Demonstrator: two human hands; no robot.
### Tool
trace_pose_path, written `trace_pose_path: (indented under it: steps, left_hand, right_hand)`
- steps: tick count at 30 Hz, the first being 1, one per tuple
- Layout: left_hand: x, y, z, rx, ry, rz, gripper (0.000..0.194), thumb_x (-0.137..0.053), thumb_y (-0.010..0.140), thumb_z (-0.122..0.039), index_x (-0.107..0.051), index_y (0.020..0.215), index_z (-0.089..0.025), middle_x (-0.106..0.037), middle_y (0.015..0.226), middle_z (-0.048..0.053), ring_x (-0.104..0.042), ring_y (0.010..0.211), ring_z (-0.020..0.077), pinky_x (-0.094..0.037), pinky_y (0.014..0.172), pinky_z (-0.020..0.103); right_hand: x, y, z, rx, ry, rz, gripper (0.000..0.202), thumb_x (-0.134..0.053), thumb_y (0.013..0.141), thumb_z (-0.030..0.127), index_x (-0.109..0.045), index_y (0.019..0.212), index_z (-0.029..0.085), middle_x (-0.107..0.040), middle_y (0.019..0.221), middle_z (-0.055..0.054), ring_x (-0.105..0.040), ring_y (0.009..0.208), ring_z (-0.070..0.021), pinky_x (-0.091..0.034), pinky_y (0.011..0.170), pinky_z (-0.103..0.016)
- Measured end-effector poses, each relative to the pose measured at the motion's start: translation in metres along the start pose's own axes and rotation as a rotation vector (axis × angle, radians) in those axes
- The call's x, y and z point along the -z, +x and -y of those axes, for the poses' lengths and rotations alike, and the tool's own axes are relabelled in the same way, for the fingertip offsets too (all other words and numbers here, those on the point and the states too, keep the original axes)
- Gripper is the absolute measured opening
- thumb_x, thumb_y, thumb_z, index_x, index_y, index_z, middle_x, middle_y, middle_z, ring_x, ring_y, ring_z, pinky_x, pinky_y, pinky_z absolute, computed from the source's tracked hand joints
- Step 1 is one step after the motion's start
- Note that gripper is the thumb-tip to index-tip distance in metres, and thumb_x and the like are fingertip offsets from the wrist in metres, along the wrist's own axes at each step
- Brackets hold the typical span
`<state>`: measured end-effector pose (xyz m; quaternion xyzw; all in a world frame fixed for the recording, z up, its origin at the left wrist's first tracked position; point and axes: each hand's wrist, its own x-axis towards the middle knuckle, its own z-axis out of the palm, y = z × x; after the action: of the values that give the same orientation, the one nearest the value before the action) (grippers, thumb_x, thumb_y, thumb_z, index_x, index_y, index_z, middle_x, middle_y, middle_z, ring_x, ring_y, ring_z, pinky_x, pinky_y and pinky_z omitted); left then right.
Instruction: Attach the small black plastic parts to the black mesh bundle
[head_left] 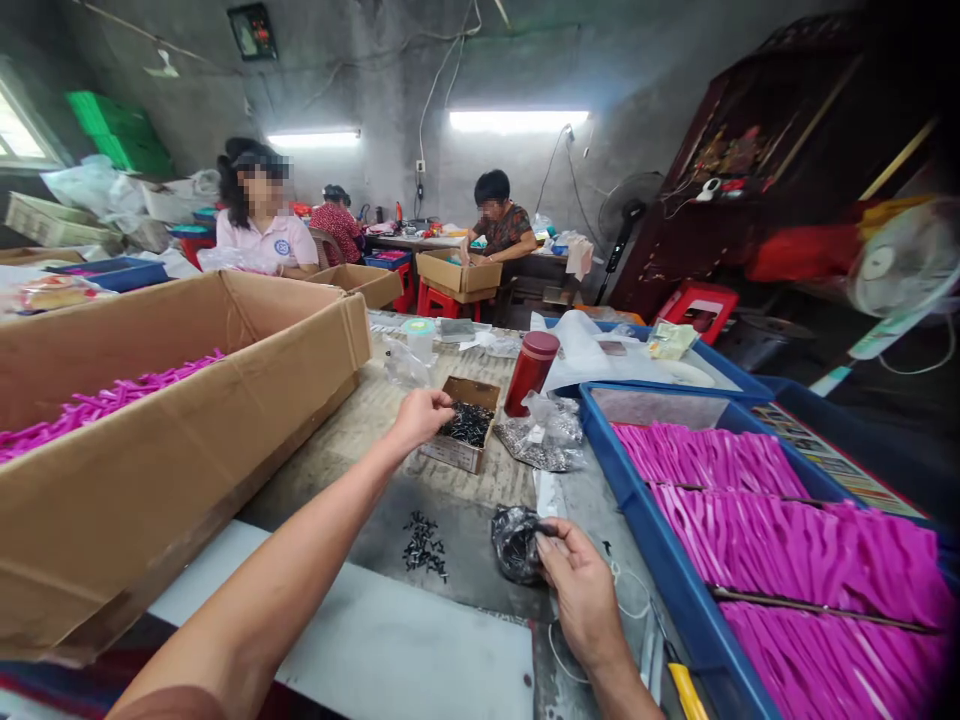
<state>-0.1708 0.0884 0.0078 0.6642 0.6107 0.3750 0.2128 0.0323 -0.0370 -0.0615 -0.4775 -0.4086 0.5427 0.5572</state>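
lying on worktable point(341, 455): black pieces point(421, 530) | behind: grey wall point(375, 85), lit tubes point(517, 121)

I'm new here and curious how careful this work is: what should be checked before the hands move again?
1. Left hand over the small, open, brown cardboard box: ok.
2. Small dark pieces visible inside that box: ok.
3. A piece pinched in the left fingertips: cannot tell; too small to make out.
4. Right hand gripping the crumpled black plastic bag: ok.
5. All pieces contained: not ok; a loose scatter of small black pieces lies on the worktop.
6. Red cylindrical flask standing: ok.
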Motion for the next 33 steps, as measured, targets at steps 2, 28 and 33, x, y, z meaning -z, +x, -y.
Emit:
trace_pose_path:
  steps: [2, 28, 33]
  left_hand:
    - [-0.002, 0.000, 0.001, -0.029, 0.071, -0.006, 0.014, -0.052, 0.060, -0.013, -0.061, 0.071, -0.012, -0.055, 0.062, 0.000, -0.050, 0.063, 0.0149, -0.036, 0.061, 0.024]
    - [-0.001, -0.131, -0.002, -0.318, 0.320, 0.731, 0.015, -0.040, 0.072, -0.008, -0.052, 0.072, -0.017, -0.050, 0.080, 0.002, -0.045, 0.076, 0.0143, -0.035, 0.064, 0.021]
    - [0.003, -0.119, -0.001, -0.141, -0.069, 0.506, 0.009, -0.042, 0.072, -0.013, -0.049, 0.069, -0.016, -0.049, 0.065, -0.002, -0.044, 0.062, 0.0107, -0.035, 0.060, 0.021]
  right_hand:
    - [0.001, 0.000, 0.001, 0.012, -0.015, -0.012, 0.027, -0.065, 0.059, 0.034, -0.054, 0.077, 0.015, -0.053, 0.054, 0.004, -0.046, 0.046, -0.0092, -0.039, 0.044, -0.019]
    - [-0.002, -0.002, 0.005, 0.024, -0.046, 0.006, 0.023, -0.062, 0.059, 0.031, -0.056, 0.074, 0.015, -0.054, 0.053, 0.004, -0.045, 0.044, -0.0080, -0.037, 0.042, -0.018]
    - [-0.003, -0.004, 0.009, 0.034, -0.068, -0.004, 0.022, -0.061, 0.059, 0.032, -0.057, 0.072, 0.015, -0.053, 0.052, 0.004, -0.044, 0.043, -0.0083, -0.036, 0.042, -0.019]
